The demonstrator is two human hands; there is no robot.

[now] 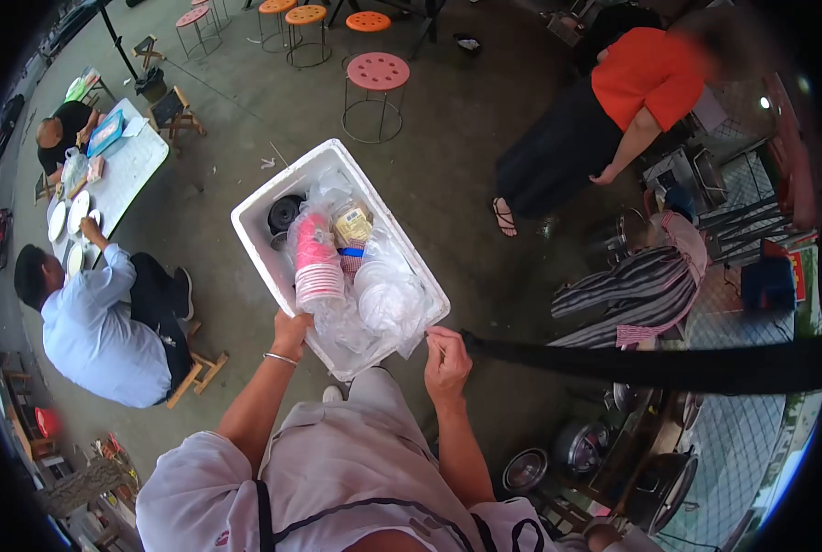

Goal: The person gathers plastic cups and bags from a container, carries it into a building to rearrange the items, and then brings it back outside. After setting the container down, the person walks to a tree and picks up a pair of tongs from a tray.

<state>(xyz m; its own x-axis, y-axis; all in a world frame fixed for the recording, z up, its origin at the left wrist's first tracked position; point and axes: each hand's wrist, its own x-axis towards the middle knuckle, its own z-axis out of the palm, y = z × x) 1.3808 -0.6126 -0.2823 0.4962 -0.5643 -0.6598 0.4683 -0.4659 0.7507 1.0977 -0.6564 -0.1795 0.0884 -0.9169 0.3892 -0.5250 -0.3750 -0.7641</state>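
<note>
— What is in your hands in this overhead view?

— A white foam box [256, 241], carried in front of me above the concrete floor [448, 120]. My left hand [290, 335] is curled over its near rim, fingers closed on the edge. My right hand [448, 361] grips the near right corner, thumb and fingers pinched on the rim beside a black strap [650, 362].

— And inside the box?

— A sleeve of pink paper cups [317, 262] wrapped in plastic, a stack of clear plastic cups [385, 293] just beside it, a yellowish packet [353, 224] behind them, and a dark round object [285, 212] in the far corner.

— Who else is in view?

— Two people sit at a table with plates [121, 170] to my left; one in an orange top [648, 74] bends over on the right.
</note>
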